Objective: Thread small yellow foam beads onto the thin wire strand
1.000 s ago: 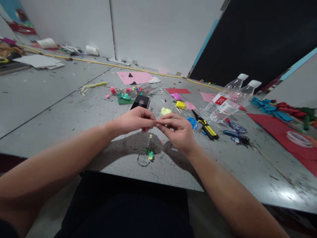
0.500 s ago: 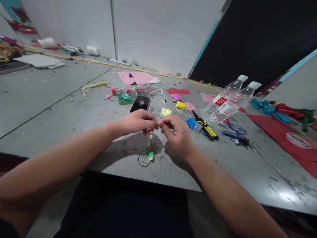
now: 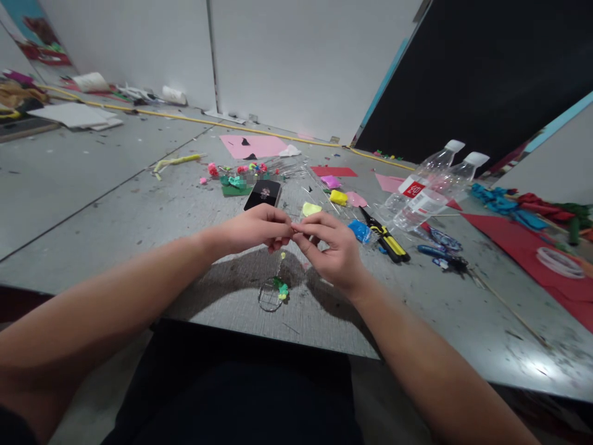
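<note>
Fingertips pinched, my left hand [image 3: 266, 227] and my right hand [image 3: 331, 250] meet above the table. Whatever sits between them is too small and too covered by fingers to make out. Just below, a round wire frame [image 3: 270, 294] stands or lies on the table. Green clay [image 3: 280, 287] with a bit of yellow clings to its right side, and a tiny yellow piece [image 3: 283, 255] shows at the top of its wire stem. Behind my hands are a pale yellow clay lump [image 3: 311, 209] and a black phone [image 3: 262, 194].
To the right lie a blue clay packet [image 3: 360, 231], yellow-black pliers [image 3: 391, 241], keys [image 3: 456, 264] and two plastic bottles [image 3: 419, 198]. Farther back are yellow clay [image 3: 338, 197], purple clay [image 3: 330, 182], pink paper [image 3: 254, 145] and small clay flowers [image 3: 243, 170]. Red paper [image 3: 514, 241] covers the far right.
My right hand's fingers have shifted slightly left and closed against my left fingertips. The wire frame and the things on the table have stayed put.
</note>
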A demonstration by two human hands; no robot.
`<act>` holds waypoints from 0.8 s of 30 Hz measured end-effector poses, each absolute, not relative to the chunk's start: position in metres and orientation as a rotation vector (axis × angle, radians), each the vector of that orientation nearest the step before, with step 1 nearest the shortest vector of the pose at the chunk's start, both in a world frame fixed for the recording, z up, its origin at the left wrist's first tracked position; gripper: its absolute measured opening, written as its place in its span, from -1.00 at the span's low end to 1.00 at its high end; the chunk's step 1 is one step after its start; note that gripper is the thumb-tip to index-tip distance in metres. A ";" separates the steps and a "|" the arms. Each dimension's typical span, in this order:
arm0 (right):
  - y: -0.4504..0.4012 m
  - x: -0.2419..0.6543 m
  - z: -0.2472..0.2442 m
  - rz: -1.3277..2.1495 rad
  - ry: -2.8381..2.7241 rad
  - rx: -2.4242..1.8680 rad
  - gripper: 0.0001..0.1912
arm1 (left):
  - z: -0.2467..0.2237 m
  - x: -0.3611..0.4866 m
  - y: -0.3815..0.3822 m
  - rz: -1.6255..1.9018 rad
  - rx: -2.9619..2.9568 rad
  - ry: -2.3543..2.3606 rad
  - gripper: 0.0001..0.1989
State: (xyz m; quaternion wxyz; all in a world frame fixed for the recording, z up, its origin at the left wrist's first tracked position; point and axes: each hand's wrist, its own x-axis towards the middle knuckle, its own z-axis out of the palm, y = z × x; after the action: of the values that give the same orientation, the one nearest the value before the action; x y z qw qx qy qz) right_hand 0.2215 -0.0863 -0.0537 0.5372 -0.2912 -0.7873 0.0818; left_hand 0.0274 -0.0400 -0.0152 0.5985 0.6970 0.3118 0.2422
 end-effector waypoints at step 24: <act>-0.081 0.227 -0.050 1.079 -1.575 -0.940 -0.73 | -0.013 0.021 -0.039 0.486 2.005 0.710 -0.81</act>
State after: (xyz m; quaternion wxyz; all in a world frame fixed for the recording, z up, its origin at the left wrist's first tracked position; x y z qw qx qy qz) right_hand 0.2267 -0.0813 -0.0500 0.4853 -0.3864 -0.6470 0.4434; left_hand 0.0214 -0.0390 -0.0130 0.4618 0.8150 0.2887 0.1977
